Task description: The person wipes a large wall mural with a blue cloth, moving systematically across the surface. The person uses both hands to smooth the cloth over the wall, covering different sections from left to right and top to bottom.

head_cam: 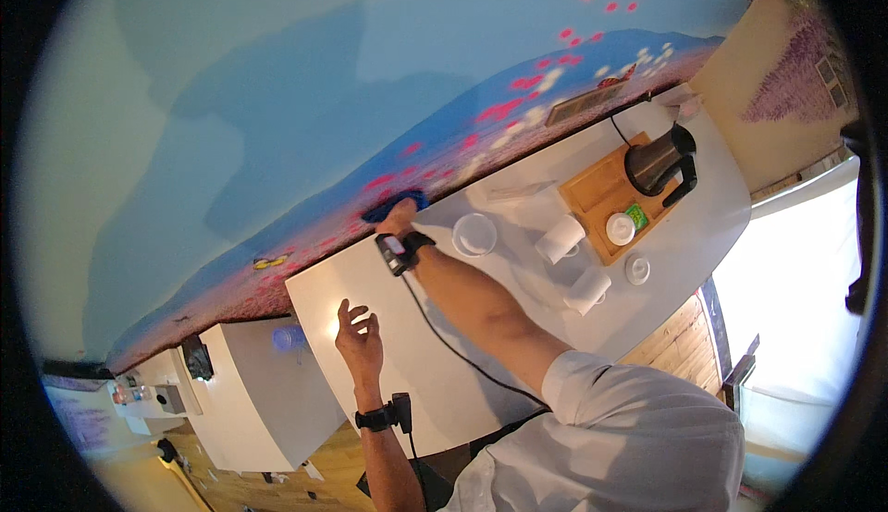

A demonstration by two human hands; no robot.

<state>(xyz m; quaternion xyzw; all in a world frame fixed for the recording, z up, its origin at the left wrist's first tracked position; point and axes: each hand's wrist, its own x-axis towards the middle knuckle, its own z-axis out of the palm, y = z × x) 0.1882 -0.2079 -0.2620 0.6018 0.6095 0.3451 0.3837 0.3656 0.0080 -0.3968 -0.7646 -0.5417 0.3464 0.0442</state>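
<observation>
My right hand point(398, 216) reaches out to the far edge of a white desk point(423, 380). It grips a dark blue cloth point(375, 214), pressed where the desk meets the painted wall. Most of that hand's fingers are hidden. Over the desk's left part hangs my left hand point(361, 342), fingers apart and curled, holding nothing. To the right of my right hand stands a round translucent container point(474, 235). Two white mugs, one point(559, 240) beside the tray and another point(588, 291) closer to me, appear on the desk near my right forearm.
A wooden tray point(579, 193) at the right carries a dark electric kettle point(649, 165), a white round item point(620, 228) and a green packet point(635, 216). Another white round item point(637, 269) lies beside it. A cable runs along my right arm. Left stands a white cabinet point(277, 380).
</observation>
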